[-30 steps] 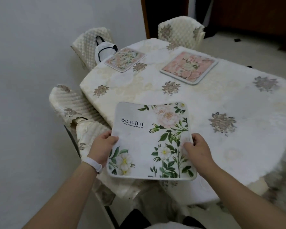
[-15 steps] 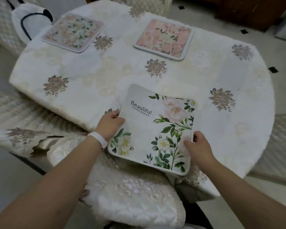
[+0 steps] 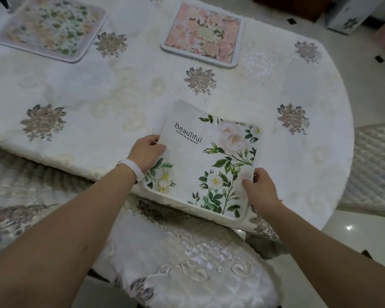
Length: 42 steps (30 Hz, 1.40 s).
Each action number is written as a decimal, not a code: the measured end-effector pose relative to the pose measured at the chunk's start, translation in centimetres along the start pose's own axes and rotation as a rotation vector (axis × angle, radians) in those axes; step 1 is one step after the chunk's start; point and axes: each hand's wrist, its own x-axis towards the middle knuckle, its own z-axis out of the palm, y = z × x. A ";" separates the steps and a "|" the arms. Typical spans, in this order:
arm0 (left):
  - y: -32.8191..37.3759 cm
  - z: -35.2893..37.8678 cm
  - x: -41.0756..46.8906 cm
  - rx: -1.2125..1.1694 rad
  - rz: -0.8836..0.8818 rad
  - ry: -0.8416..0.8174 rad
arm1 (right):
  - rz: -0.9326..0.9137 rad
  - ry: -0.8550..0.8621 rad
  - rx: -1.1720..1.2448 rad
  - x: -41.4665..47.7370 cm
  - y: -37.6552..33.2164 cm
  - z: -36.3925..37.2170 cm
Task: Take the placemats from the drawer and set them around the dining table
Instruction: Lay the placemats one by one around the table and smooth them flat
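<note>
Two placemats, green-floral (image 3: 51, 27) and pink (image 3: 203, 33), already lie on the far worktop (image 3: 125, 92). My left hand (image 3: 146, 152) and right hand (image 3: 259, 188) grip the white placemat (image 3: 206, 161) at the near edge; I judge it almost set.

Cloth-covered dining table (image 3: 98, 90), leafy placemat (image 3: 51, 27), pink placemat (image 3: 203, 33), white placemat (image 3: 200, 156)

Three placemats (image 3: 50, 27) (image 3: 203, 32) (image 3: 206, 165), two hands (image 3: 146, 152) (image 3: 259, 187)

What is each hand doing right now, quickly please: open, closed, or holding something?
Left hand: closed, gripping the left edge of the white floral placemat.
Right hand: closed, gripping the right edge of the same placemat.
</note>
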 end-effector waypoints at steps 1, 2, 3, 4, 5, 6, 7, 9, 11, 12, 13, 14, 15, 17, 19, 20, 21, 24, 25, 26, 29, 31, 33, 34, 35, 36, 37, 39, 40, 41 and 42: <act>-0.3 0.0 0.4 0.012 -0.005 0.008 | 0.013 0.012 0.009 0.1 0.1 0.2; -0.5 0.0 0.6 0.022 -0.012 0.017 | 0.026 0.022 0.018 0.3 0.2 0.4; -0.7 0.1 0.6 0.035 -0.014 0.023 | 0.037 0.030 0.023 0.3 0.3 0.5; -1.1 0.2 0.5 0.060 -0.010 0.026 | 0.046 0.036 0.025 0.3 0.4 0.6; -1.6 0.3 0.4 0.092 0.001 0.030 | 0.052 0.040 0.026 0.3 0.6 0.7; -2.1 0.3 0.4 0.121 0.016 0.040 | 0.056 0.044 0.027 0.3 0.7 0.8; -2.4 0.4 0.3 0.134 0.027 0.061 | 0.062 0.046 0.032 0.3 0.9 0.8; -2.7 0.6 0.3 0.115 0.038 0.118 | 0.082 0.055 0.050 0.4 1.0 0.8; -2.7 0.8 0.5 0.065 0.054 0.166 | 0.097 0.060 0.065 0.5 1.1 0.6; -2.7 0.8 0.4 0.049 0.061 0.180 | 0.108 0.059 0.074 0.5 1.2 0.4; -2.6 0.9 0.3 0.047 0.072 0.181 | 0.122 0.058 0.080 0.5 1.2 0.2; -2.8 0.9 0.3 0.096 0.106 0.181 | 0.124 0.060 0.078 0.4 1.1 0.1; -2.9 1.0 0.3 0.200 0.169 0.181 | 0.104 0.069 0.058 0.4 1.0 0.0; -3.3 1.5 0.5 0.436 0.328 0.147 | 0.011 0.091 -0.044 0.8 0.6 0.2; -3.2 2.5 0.7 0.565 0.464 0.060 | -0.109 0.091 -0.171 1.4 -0.3 0.9; -2.9 3.2 0.9 0.617 0.507 0.007 | -0.185 0.081 -0.237 1.8 -1.0 1.4; -2.8 3.9 1.3 0.653 0.525 -0.043 | -0.271 0.071 -0.314 2.2 -1.7 1.9; -1.9 5.8 3.1 0.709 0.548 -0.125 | -0.472 0.041 -0.518 4.1 -3.9 3.6; -1.4 6.4 4.0 0.729 0.557 -0.132 | -0.511 0.036 -0.552 5.1 -4.5 4.2; -1.0 7.0 4.9 0.759 0.571 -0.141 | -0.551 0.032 -0.579 6.2 -5.0 4.8; -0.3 8.4 7.4 0.926 0.621 -0.168 | -0.600 -0.019 -0.642 9.0 -6.0 6.5; -0.2 9.2 8.8 1.056 0.665 -0.179 | -0.572 -0.025 -0.670 10.3 -6.2 7.4; 0.0 9.9 9.9 1.155 0.704 -0.170 | -0.547 0.019 -0.681 10.9 -6.2 8.1; 0.1 10.2 10.2 1.186 0.705 -0.158 | -0.540 0.029 -0.679 11.1 -6.1 8.3; 0.2 10.4 10.6 1.210 0.703 -0.144 | -0.537 0.029 -0.680 11.3 -6.1 8.5; 0.2 10.6 10.8 1.230 0.702 -0.134 | -0.535 0.025 -0.687 11.4 -6.0 8.6; 0.3 10.7 10.9 1.243 0.700 -0.132 | -0.535 0.023 -0.697 11.6 -6.0 8.6; 0.4 10.8 10.9 1.256 0.687 -0.135 | -0.536 0.020 -0.708 12.0 -6.0 8.4; 0.5 10.8 10.8 1.256 0.678 -0.133 | -0.533 0.019 -0.705 12.1 -6.0 8.3; 0.5 10.7 10.7 1.256 0.673 -0.127 | -0.532 0.021 -0.701 12.3 -6.0 8.2; 0.5 10.7 10.7 1.260 0.667 -0.127 | -0.532 0.023 -0.696 12.4 -6.1 8.2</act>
